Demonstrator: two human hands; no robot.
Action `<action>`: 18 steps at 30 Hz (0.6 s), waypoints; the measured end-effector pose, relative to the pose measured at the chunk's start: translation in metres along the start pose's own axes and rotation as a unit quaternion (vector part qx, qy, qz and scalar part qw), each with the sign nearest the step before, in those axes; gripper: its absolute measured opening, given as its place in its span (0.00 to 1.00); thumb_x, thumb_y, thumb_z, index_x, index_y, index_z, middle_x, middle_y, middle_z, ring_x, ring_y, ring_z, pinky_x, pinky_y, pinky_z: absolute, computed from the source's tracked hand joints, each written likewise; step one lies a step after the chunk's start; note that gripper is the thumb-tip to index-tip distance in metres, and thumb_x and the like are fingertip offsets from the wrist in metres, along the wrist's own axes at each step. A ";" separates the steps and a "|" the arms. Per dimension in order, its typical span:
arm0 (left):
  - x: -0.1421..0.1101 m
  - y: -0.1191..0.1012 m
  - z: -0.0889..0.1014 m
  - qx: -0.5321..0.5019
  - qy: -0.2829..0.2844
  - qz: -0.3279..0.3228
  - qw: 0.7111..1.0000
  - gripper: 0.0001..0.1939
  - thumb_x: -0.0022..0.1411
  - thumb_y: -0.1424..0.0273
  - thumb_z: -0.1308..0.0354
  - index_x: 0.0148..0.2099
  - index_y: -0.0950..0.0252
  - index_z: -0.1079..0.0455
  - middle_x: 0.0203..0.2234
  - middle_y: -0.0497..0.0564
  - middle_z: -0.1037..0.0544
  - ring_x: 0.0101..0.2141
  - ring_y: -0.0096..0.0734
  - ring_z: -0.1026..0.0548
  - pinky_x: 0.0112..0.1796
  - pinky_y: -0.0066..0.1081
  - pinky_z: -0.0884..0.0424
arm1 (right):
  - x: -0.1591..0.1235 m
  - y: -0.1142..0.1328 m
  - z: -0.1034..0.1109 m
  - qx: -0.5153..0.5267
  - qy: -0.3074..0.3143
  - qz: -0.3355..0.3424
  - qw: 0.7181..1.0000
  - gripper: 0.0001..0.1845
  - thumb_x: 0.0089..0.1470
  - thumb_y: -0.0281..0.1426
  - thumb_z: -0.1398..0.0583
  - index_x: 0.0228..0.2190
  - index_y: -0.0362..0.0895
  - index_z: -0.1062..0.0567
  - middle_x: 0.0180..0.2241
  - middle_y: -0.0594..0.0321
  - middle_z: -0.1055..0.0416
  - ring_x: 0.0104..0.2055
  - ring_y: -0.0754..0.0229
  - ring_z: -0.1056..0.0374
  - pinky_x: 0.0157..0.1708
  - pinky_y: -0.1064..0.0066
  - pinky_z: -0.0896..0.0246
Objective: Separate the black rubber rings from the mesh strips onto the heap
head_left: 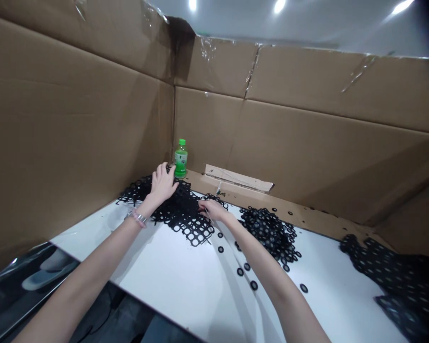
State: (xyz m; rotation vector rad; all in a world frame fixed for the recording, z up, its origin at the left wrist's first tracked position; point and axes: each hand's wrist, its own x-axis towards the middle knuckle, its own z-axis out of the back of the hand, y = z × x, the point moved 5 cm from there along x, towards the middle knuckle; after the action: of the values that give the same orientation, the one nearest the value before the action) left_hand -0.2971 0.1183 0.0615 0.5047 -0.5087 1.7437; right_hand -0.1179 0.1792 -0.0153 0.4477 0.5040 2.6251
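At the far left, our left hand (pixel 162 185) sits curved on a black perforated rubber lattice (pixel 180 214), fingers spread, apparently pinning it against the white board (pixel 153 267); whether they pinch anything we cannot tell. Just beyond that hand, a green-capped plastic bottle (pixel 180 159) stands by the cardboard corner (pixel 173 119), probably set out of the way. Our right hand (pixel 212 210) meets the lattice's right edge, fingers drawn together, its hold unclear. Just right of it lies a heap of loose black rings (pixel 270 233); well apart from both hands sits a dark lattice sheet (pixel 393 281).

Left hand (pixel 162 185), right hand (pixel 213 210) outstretched
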 end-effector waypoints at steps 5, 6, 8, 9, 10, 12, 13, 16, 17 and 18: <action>-0.010 -0.027 0.020 -0.231 0.023 -0.120 0.965 0.21 0.56 0.62 0.47 0.50 0.65 0.37 0.51 0.59 0.39 0.53 0.46 0.43 0.53 0.44 0.46 | 0.006 0.011 0.022 0.066 -0.133 0.009 0.989 0.10 0.46 0.26 0.46 0.21 0.45 0.45 0.19 0.72 0.44 0.21 0.68 0.49 0.25 0.76 0.54; -0.010 -0.031 0.020 -0.304 0.051 -0.131 0.942 0.21 0.54 0.61 0.44 0.49 0.65 0.36 0.50 0.58 0.37 0.53 0.45 0.42 0.54 0.44 0.47 | 0.008 0.015 0.031 0.083 -0.171 0.007 0.982 0.10 0.48 0.28 0.48 0.22 0.46 0.47 0.20 0.71 0.44 0.22 0.68 0.48 0.26 0.76 0.53; -0.008 -0.038 0.016 -0.431 0.105 -0.131 0.887 0.23 0.50 0.61 0.40 0.47 0.65 0.34 0.48 0.57 0.33 0.52 0.44 0.39 0.54 0.44 0.47 | 0.012 0.024 0.052 0.114 -0.247 0.005 0.962 0.10 0.52 0.30 0.51 0.23 0.47 0.50 0.21 0.71 0.45 0.23 0.67 0.47 0.28 0.75 0.50; -0.006 -0.042 0.014 -0.474 0.123 -0.123 0.863 0.24 0.49 0.61 0.40 0.47 0.65 0.34 0.47 0.57 0.31 0.50 0.43 0.36 0.53 0.44 0.45 | 0.014 0.029 0.063 0.128 -0.279 0.006 0.952 0.11 0.53 0.31 0.51 0.24 0.47 0.51 0.22 0.71 0.45 0.24 0.67 0.47 0.28 0.75 0.49; -0.003 -0.045 0.013 -0.503 0.132 -0.114 0.846 0.23 0.50 0.61 0.40 0.47 0.66 0.34 0.44 0.57 0.30 0.47 0.41 0.33 0.51 0.43 0.41 | 0.015 0.035 0.076 0.139 -0.307 0.008 0.942 0.11 0.53 0.32 0.52 0.24 0.47 0.52 0.22 0.71 0.45 0.24 0.67 0.46 0.28 0.75 0.49; 0.005 -0.053 0.015 -0.533 0.128 -0.101 0.830 0.20 0.53 0.61 0.44 0.45 0.68 0.34 0.41 0.57 0.27 0.41 0.37 0.29 0.46 0.40 0.35 | 0.017 0.047 0.102 0.153 -0.353 0.013 0.923 0.11 0.54 0.33 0.51 0.25 0.47 0.52 0.23 0.71 0.44 0.25 0.67 0.45 0.29 0.75 0.47; 0.010 -0.057 0.019 -0.548 0.119 -0.094 0.823 0.19 0.54 0.61 0.45 0.45 0.69 0.34 0.40 0.57 0.27 0.40 0.35 0.28 0.44 0.38 0.34 | 0.016 0.053 0.115 0.162 -0.374 0.018 0.913 0.11 0.54 0.34 0.51 0.26 0.48 0.52 0.23 0.70 0.43 0.25 0.67 0.44 0.30 0.74 0.47; 0.020 -0.070 0.044 -0.591 0.106 -0.088 0.795 0.23 0.52 0.61 0.43 0.46 0.70 0.35 0.37 0.56 0.26 0.38 0.34 0.28 0.42 0.35 0.33 | 0.012 0.073 0.150 0.262 -0.377 0.064 0.886 0.13 0.52 0.35 0.47 0.26 0.48 0.51 0.24 0.70 0.42 0.25 0.67 0.42 0.28 0.74 0.45; 0.020 -0.076 0.056 -0.610 0.116 -0.098 0.778 0.23 0.51 0.61 0.42 0.46 0.70 0.35 0.37 0.56 0.26 0.38 0.33 0.28 0.41 0.34 0.33 | 0.010 0.081 0.159 0.306 -0.346 0.082 0.883 0.14 0.51 0.36 0.46 0.26 0.48 0.50 0.23 0.71 0.42 0.23 0.67 0.42 0.25 0.74 0.45; 0.020 -0.082 0.069 -0.626 0.131 -0.114 0.760 0.22 0.51 0.60 0.42 0.45 0.69 0.34 0.36 0.55 0.25 0.37 0.33 0.28 0.41 0.33 0.33 | 0.007 0.090 0.166 0.342 -0.308 0.095 0.883 0.16 0.51 0.36 0.45 0.26 0.48 0.50 0.23 0.71 0.41 0.22 0.68 0.43 0.22 0.75 0.46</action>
State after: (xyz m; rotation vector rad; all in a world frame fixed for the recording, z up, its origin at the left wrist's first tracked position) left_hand -0.2174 0.1115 0.1348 -0.6161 -1.1885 0.8790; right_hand -0.0914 0.1525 0.1702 1.5508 1.1905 2.1990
